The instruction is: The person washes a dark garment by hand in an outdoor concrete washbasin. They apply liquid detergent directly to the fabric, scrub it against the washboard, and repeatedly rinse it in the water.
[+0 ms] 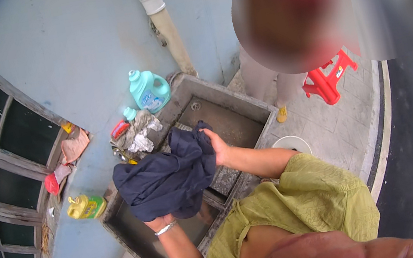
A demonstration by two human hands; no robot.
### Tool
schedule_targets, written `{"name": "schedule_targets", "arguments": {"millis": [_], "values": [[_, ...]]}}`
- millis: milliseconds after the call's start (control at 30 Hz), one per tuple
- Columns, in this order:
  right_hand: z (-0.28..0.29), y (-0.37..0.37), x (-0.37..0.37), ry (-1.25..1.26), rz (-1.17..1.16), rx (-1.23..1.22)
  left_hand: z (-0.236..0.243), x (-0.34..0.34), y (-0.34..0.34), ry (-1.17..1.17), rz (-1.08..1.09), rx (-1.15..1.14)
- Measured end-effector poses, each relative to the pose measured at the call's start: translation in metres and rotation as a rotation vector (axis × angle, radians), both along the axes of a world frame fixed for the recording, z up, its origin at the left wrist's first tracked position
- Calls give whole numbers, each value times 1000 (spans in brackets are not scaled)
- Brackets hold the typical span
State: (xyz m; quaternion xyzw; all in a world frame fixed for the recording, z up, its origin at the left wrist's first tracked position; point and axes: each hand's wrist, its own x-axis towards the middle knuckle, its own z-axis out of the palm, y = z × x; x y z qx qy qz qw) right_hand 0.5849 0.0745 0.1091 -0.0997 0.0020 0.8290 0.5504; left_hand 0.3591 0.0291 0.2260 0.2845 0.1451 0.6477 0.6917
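Note:
A bunched dark blue cloth (168, 177), perhaps a garment, is held up over the two-basin stone sink (193, 84). My right hand (217, 146) grips its upper right edge, with the thumb on top. From below, my left hand (161, 223), a silvery bracelet on its wrist, supports the lower edge; the cloth covers most of its fingers. The cloth hangs across the divider and hides part of both basins. Water (145, 236) shows in the near basin. A drain (196, 106) is visible in the far one.
Behind the sink stand a turquoise detergent bottle (149, 92), a red-topped brush (120, 129) and crumpled rags (141, 135). A yellow-green pump bottle (86, 206) is left of it. A white bucket (297, 141), a red stool (326, 83) and another person's legs (264, 77) are on the right.

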Motion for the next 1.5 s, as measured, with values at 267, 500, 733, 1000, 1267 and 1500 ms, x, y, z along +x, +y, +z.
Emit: {"name": "schedule_targets", "arguments": {"millis": [267, 500, 733, 1000, 1267, 1500], "values": [[-9, -7, 45, -103, -182, -123, -41, 54, 18, -125, -102, -177], [-27, 10, 38, -704, -263, -12, -281, 0, 81, 483, 81, -219], [-157, -29, 7, -2286, 129, 695, -235, 38, 7, 1598, -153, -145], [-103, -17, 2, -2312, 323, 616, -219, 51, -3, 1723, 214, 245], [-125, -5, 18, -1757, -174, 843, -238, 67, 20, 1590, 400, 254], [-135, -29, 23, -2134, 58, 1016, -260, 91, -17, 1780, 448, 240]]}}
